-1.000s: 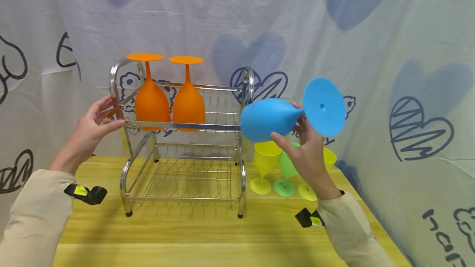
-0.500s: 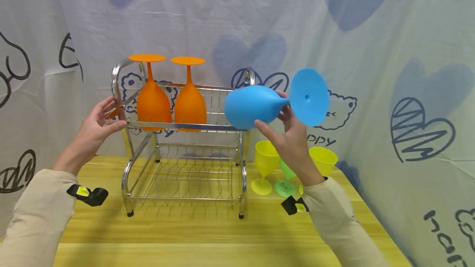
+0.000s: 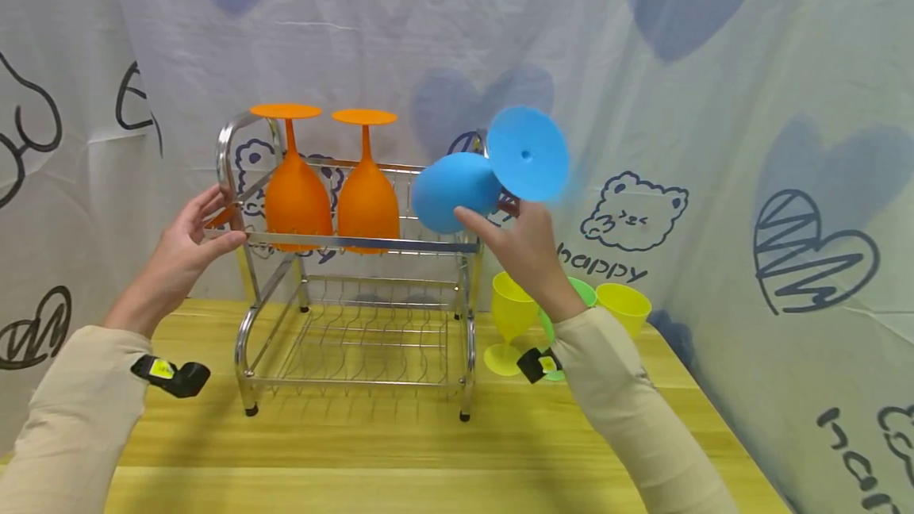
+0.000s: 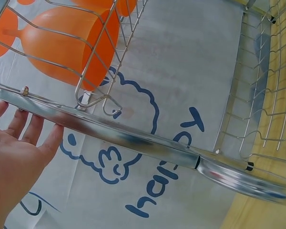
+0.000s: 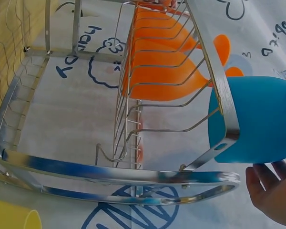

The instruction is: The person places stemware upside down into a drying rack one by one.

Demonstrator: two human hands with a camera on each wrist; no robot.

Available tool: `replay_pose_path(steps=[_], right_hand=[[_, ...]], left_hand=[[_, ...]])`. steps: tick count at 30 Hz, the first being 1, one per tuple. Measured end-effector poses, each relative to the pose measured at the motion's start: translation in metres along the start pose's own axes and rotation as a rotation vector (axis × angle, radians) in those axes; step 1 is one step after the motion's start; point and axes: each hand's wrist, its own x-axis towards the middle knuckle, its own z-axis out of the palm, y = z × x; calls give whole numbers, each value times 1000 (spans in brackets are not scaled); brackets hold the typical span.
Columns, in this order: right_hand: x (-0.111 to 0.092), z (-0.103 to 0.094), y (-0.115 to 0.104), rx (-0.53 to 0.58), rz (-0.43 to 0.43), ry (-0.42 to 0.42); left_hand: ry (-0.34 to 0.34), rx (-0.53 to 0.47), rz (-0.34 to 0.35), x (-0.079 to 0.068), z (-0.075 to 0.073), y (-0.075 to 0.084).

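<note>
My right hand [image 3: 524, 248] holds a blue plastic goblet [image 3: 457, 193] by its bowl and stem, at the right end of the metal dish rack's upper tier. The goblet tilts on its side, its round foot [image 3: 528, 153] facing me. In the right wrist view, the blue bowl [image 5: 252, 119] overlaps the rack's front rail, and fingers lie against it. My left hand [image 3: 174, 256] holds the left side of the dish rack [image 3: 357, 243], thumb in front and fingertips on the side rail [image 4: 119, 138]. Two orange goblets [image 3: 296, 201] [image 3: 367, 201] stand upside down on the upper tier.
The rack's lower wire tier [image 3: 371, 347] sits just above the yellow wooden table [image 3: 343, 458]. Right of the rack stand a yellow goblet [image 3: 512, 312], a partly hidden green goblet [image 3: 584, 290] and another yellow one [image 3: 624, 304]. A printed white cloth [image 3: 628, 133] hangs behind.
My right hand has carried the blue goblet leftward and upward to the upper tier's right end, turning its foot higher. The left hand stays on the rack's side.
</note>
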Motion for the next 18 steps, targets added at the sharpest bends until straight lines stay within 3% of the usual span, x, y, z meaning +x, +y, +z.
replay_pose_path(steps=[10, 18], right_hand=[[25, 17, -7, -152, 181, -116], [39, 27, -7, -186, 343, -193]], left_hand=[[9, -3, 12, -1, 1, -1], [9, 3, 13, 0, 1, -2]])
